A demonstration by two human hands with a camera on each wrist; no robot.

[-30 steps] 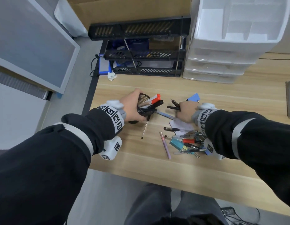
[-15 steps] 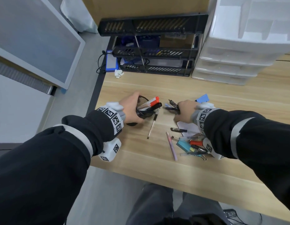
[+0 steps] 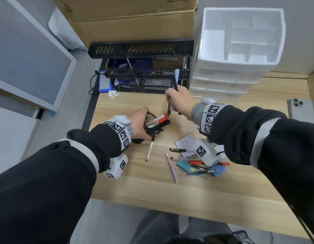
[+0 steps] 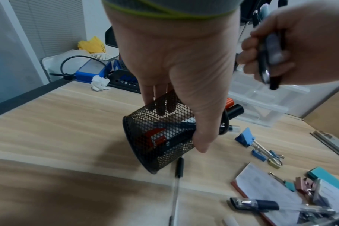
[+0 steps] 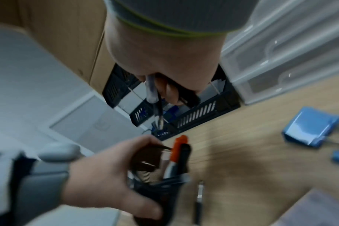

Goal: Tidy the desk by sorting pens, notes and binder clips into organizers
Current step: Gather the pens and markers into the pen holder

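Observation:
My left hand (image 3: 140, 123) grips a black mesh pen cup (image 4: 161, 134), tilted toward the right, with an orange marker (image 3: 161, 118) and a black marker (image 4: 235, 111) sticking out of its mouth. My right hand (image 3: 181, 101) is raised just above and right of the cup's mouth and holds a few pens (image 3: 173, 90) upright, tips down. In the right wrist view the pens (image 5: 154, 99) hang above the cup (image 5: 155, 175). A thin pen (image 3: 150, 148) lies on the desk below the cup. A pile of pens, notes and binder clips (image 3: 196, 164) lies to the right.
A black multi-tier tray rack (image 3: 144, 67) stands at the desk's back edge, a white drawer organizer (image 3: 237, 50) to its right. A phone (image 3: 300, 108) lies at far right. Blue binder clips (image 4: 246, 137) sit right of the cup. A cardboard box (image 3: 128, 18) is behind.
My right hand has lifted the pens off the desk and turned them upright above the cup's mouth. My left hand still holds the tilted cup. The head view has shifted.

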